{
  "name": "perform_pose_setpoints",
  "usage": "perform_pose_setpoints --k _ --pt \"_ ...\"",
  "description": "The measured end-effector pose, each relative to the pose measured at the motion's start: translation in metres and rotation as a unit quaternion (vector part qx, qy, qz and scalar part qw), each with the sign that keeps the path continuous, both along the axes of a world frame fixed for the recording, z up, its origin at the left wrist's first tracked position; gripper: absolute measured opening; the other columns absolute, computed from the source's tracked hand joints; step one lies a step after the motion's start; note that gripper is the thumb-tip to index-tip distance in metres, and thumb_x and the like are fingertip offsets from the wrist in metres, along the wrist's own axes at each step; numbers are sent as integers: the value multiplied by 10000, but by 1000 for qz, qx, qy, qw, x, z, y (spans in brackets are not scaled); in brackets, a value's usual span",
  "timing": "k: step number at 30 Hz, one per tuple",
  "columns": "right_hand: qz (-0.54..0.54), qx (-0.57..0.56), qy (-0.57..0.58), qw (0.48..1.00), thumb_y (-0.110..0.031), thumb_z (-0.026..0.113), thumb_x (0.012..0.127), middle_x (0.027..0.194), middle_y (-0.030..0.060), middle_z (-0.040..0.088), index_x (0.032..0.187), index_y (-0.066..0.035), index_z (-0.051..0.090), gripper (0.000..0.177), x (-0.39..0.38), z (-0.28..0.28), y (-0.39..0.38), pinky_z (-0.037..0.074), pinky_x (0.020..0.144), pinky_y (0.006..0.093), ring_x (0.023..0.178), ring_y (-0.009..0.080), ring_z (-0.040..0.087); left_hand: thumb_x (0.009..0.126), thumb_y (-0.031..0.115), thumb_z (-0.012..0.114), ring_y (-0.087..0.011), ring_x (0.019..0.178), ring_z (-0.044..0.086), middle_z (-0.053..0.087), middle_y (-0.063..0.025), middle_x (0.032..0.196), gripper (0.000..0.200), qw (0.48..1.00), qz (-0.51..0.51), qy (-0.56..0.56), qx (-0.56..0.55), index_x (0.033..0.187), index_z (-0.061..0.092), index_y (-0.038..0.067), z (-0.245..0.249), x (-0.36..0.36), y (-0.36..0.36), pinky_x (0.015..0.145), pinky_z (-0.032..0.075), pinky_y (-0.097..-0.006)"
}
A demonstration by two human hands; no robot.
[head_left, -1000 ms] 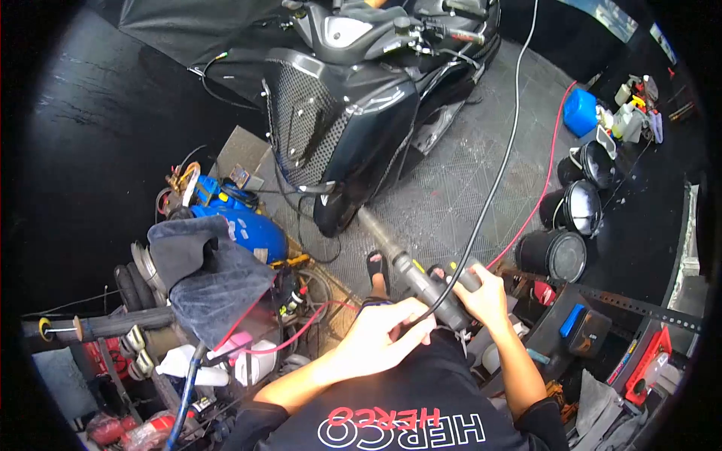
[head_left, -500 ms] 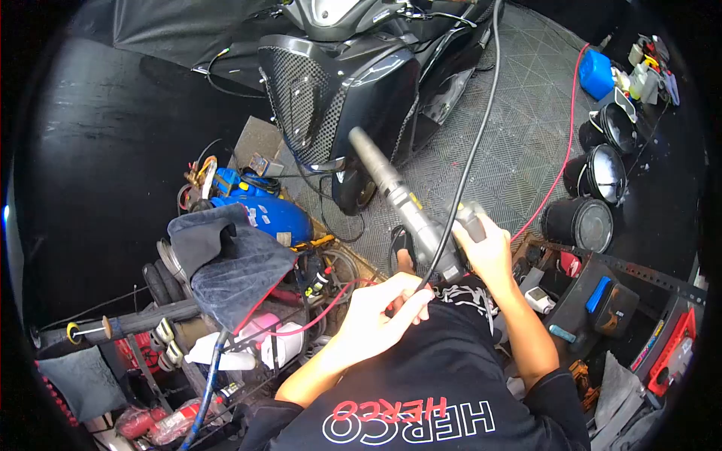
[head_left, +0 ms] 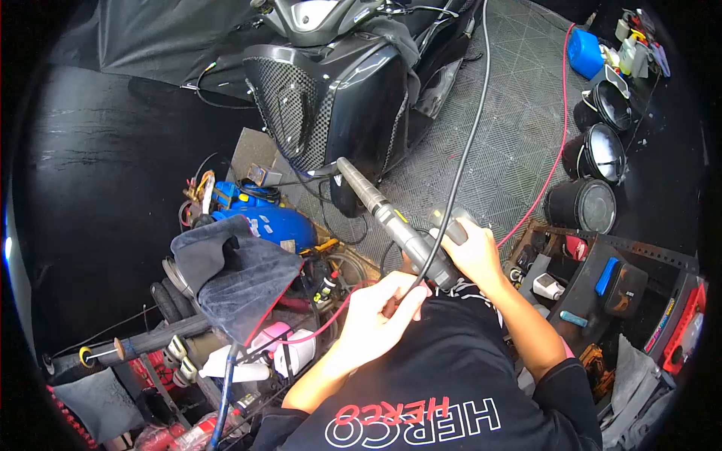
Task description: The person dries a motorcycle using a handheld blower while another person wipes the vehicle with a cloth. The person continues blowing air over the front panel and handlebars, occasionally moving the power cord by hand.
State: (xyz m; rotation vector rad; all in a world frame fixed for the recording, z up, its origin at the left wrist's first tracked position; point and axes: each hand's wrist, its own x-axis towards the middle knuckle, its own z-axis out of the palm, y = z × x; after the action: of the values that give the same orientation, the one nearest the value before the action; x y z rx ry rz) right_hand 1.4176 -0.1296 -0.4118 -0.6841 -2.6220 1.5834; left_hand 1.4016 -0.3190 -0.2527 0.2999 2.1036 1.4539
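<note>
- Head view, progress: right hand [head_left: 472, 254] is closed round the nozzle gun [head_left: 398, 225]; left hand [head_left: 376, 319] pinches its black cable [head_left: 462, 158]. The tip points at the scooter [head_left: 338, 98], seemingly just short of the lower front. Work appears mid-course.
- Head view, room: open mat [head_left: 511, 135] ahead; cluttered cart [head_left: 241, 286] near left, buckets [head_left: 579, 207] right.

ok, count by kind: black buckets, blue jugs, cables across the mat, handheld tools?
Round black plastic buckets: 3
Blue plastic jug: 1
Black cable: 1
Red cable: 1
Long grey metal nozzle gun, in right hand: 1
Total: 7
</note>
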Motion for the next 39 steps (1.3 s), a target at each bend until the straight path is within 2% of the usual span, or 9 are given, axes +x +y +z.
perform_pose_setpoints --k 4,12,20,21,27,28,34,37,39 --pt "2 0 -9 1000 -557 825 829 790 291 721 1123 32 727 666 -2 1 -2 601 734 481 801 438 750 1051 61 612 -66 682 607 670 -26 764 114 999 -16 -20 -20 1067 697 -14 11 -3 2 628 484 -230" --pt "-54 -75 -13 996 -527 818 853 919 289 743 1158 37 707 651 3 1 4 589 784 465 883 432 755 1050 61 612 -65 684 608 672 -26 766 115 1000 1 -23 10 1071 695 -17 14 -4 4 629 480 -232" --pt "-123 -26 50 991 -389 826 879 784 203 731 1043 17 713 453 11 1 23 553 676 439 695 361 733 1040 38 612 -81 696 626 686 -40 775 100 1000 -15 3 -20 1076 685 -20 6 -4 -4 675 518 -254" --pt "-127 -64 46 989 -389 827 879 771 201 726 1030 22 712 452 9 8 24 545 660 439 684 355 731 1038 35 612 -85 702 632 687 -44 775 99 1000 -18 5 -21 1077 684 -20 7 -5 -3 684 523 -258" --pt "-82 32 26 996 -460 835 854 829 220 750 1072 16 729 534 7 -14 19 583 719 434 746 396 745 1036 34 610 -102 743 659 699 -61 802 118 999 -41 -4 -28 1117 678 -18 7 -6 3 704 537 -265" --pt "-71 -35 -17 997 -522 832 833 870 242 755 1100 7 734 601 6 -4 19 593 771 455 829 432 751 1037 36 610 -103 748 661 701 -63 810 124 999 -45 -7 -29 1126 678 -18 7 -6 3 704 538 -266" --pt "-29 -14 -47 998 -589 794 843 892 310 731 1135 -1 726 660 15 -13 4 587 836 507 896 463 733 1037 33 612 -103 769 662 705 -65 842 155 997 -33 -39 -60 1166 682 -18 6 -5 4 717 539 -265" --pt "-81 -16 -24 996 -536 806 858 877 301 732 1149 15 708 631 15 -27 3 589 778 481 847 427 749 1018 82 657 -11 655 581 726 2 812 178 999 -14 7 -28 1185 705 45 -10 -1 -2 572 414 -205" --pt "-106 -70 -39 991 -485 815 870 857 291 731 1160 39 692 611 11 -12 16 582 729 459 799 399 756 1018 69 650 -37 737 633 748 -27 880 199 1000 -3 0 -8 1207 697 31 -4 -2 3 625 453 -208"
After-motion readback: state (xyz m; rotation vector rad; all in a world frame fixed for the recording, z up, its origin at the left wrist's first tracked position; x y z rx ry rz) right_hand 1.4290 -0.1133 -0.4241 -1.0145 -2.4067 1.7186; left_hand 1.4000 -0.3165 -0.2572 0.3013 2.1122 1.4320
